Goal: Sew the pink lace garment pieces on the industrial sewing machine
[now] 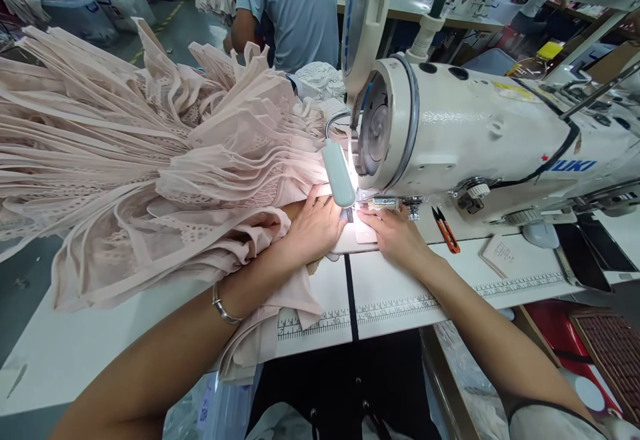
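A: Position of the fabric; state of the fingers?

B: From my remote view, pale pink fabric [245, 170] lies heaped on the worktop [385, 277], left of the sewing machine [475, 120]; left hand [317, 227] and right hand [397, 235] flank the needle area, fingers narrowly spaced; I cannot tell whether either grips.

A: Handling?

B: I judge it light, limp, possibly slippery; openwork [197, 235] may snag; I'd hold plain edges.

The only view looks forward and down from head height, close above the counter [75, 353], with the sewing machine [490, 127] near at right and floor [180, 33] beyond.
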Demonstrator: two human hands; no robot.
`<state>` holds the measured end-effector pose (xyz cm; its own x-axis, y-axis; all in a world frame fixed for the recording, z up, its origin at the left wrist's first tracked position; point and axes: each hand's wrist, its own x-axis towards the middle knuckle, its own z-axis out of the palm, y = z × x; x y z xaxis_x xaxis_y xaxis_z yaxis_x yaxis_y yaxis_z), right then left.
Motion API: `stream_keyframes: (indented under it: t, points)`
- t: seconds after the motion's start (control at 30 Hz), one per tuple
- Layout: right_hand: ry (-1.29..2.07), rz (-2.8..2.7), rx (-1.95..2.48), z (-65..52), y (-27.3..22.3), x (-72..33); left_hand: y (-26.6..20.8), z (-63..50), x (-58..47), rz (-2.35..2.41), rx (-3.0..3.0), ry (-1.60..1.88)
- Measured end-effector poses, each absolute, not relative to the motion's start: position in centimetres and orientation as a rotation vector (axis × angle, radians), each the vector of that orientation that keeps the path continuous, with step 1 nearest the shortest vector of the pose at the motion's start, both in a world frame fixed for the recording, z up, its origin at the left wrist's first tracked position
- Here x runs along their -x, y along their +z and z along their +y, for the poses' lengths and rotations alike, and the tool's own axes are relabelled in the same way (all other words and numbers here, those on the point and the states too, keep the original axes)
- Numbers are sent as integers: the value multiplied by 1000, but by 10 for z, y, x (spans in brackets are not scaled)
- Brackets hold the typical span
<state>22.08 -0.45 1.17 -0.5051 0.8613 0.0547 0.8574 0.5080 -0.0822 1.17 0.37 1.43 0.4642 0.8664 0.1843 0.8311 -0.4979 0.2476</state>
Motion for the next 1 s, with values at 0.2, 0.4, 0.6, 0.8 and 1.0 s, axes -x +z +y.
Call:
stream_keyframes:
  t: [0.2,0.4,0.6,0.8,1.0]
  points:
    - [84,-2663,1572,-5,12,-219,16,3,-13,1527,-2553,395]
    - [149,-2688,1656,-6,16,-215,16,3,-13,1522,-2576,403]
    - [152,-2699,1674,-6,16,-215,12,3,-12,1513,-2621,463]
    - [155,-2685,1637,-6,16,-215,13,4,-12,1516,-2627,504]
    - [172,-2697,1659,-3,16,-215,13,4,-12,1513,-2625,509]
